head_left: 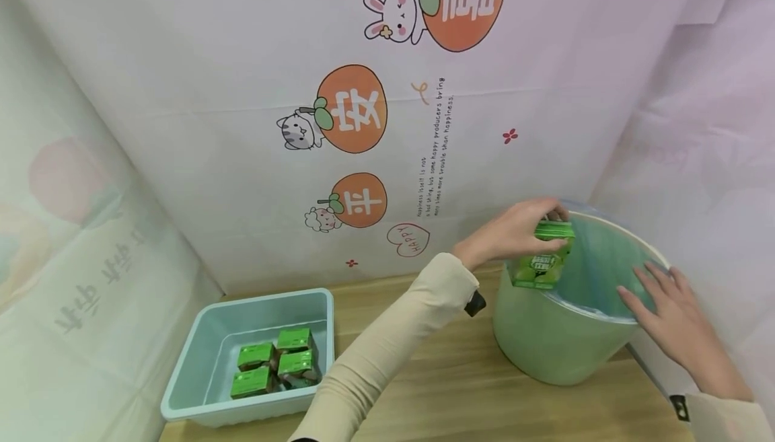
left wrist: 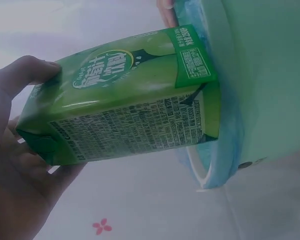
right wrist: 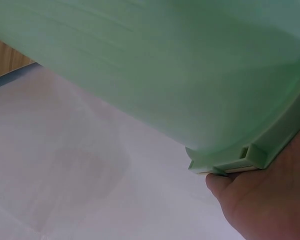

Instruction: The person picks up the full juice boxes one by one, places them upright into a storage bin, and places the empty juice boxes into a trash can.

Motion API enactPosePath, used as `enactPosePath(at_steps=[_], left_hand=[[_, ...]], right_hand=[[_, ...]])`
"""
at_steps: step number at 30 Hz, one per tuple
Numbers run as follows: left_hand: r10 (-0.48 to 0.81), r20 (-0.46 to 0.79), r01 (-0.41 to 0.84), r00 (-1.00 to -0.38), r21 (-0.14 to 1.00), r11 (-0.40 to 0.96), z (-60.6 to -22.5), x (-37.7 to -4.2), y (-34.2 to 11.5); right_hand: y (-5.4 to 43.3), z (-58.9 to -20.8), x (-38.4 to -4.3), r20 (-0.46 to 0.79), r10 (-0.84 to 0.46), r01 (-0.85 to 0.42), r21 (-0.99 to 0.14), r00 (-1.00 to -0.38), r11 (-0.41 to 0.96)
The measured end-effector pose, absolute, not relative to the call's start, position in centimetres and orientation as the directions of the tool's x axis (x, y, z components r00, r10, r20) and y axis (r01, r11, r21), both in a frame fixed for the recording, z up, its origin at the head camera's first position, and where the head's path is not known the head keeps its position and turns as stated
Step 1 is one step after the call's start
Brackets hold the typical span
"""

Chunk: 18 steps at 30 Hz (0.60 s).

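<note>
My left hand grips a green drink carton with printed writing. The carton is held at the near left rim of a pale green bin. In the left wrist view, thumb and fingers hold one end of the carton, and its other end is by the bin's rim. A bluish clear liner folds over that rim. My right hand rests at the bin's right rim, fingers spread. The right wrist view shows that hand against the rim's outer side.
A light blue basin stands at the left of the wooden table, with several green-topped cartons inside. Behind and beside the table hang white cloth walls with cartoon prints.
</note>
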State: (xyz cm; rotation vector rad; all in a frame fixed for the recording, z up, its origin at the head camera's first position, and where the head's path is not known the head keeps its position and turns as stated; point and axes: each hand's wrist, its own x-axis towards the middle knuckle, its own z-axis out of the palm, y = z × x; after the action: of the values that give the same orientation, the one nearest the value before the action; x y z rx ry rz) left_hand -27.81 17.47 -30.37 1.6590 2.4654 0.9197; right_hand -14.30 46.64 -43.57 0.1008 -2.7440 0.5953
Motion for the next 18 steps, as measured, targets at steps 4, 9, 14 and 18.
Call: enactPosePath(at_steps=[4,9,14,18], left_hand=[[0.846,0.290,0.836,-0.448,0.470,0.282,-30.38,-27.75,17.75],[0.835,0.320,0.851,-0.448,0.439,0.289,-30.41,-27.70,17.55],[0.838,0.309,0.847,-0.450,0.446,0.290,-30.38,-27.61,17.40],[0.841,0.301,0.846,-0.450,0.444,0.295,-30.24,-27.51,17.27]], right_hand=[[46.39,-43.29,-14.35,0.337,-0.005,-0.140,-0.380,-0.941,0.914],[46.46,-43.24,-14.27,0.335,0.000,-0.136,-0.381,-0.942,0.915],[46.57,-43.31,-14.05,0.329,0.002,-0.131,-0.383,-0.944,0.914],[46.45,-43.28,-13.94,0.313,0.008,-0.120,-0.388,-0.950,0.914]])
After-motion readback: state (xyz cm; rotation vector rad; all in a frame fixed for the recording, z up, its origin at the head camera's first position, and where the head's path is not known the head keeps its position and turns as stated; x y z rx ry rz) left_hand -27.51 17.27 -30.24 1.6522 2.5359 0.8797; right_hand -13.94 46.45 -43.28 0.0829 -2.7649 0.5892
